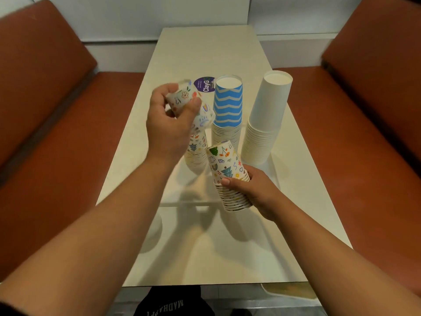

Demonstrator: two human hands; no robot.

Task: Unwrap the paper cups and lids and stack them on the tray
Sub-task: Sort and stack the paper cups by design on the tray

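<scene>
My worry from here is a topple. I judge the held stack could slip or fan apart if my grip loosens, since I have it only by its lower rims, and swinging the loose cups over the standing stacks could knock one over.

Nearest me, at about five o'clock from the table's middle, my right hand is curled around the lower half of a short stack of doodle-print cups, thumb across the front of the rims, bases pointing up and away from me. The stack is tilted and lifted off the clear tray, whose near edge runs just under it.

Further out, at about ten o'clock, my left hand is closed around a blurred cluster of the same printed cups, held sideways in the air; I cannot tell how many.

Below it stands another doodle-print stack, partly hidden. At twelve o'clock stands the blue chevron cup stack, and at two o'clock the plain white cup stack, both upside down. A purple round sticker lies beyond them. No lids are in view.
</scene>
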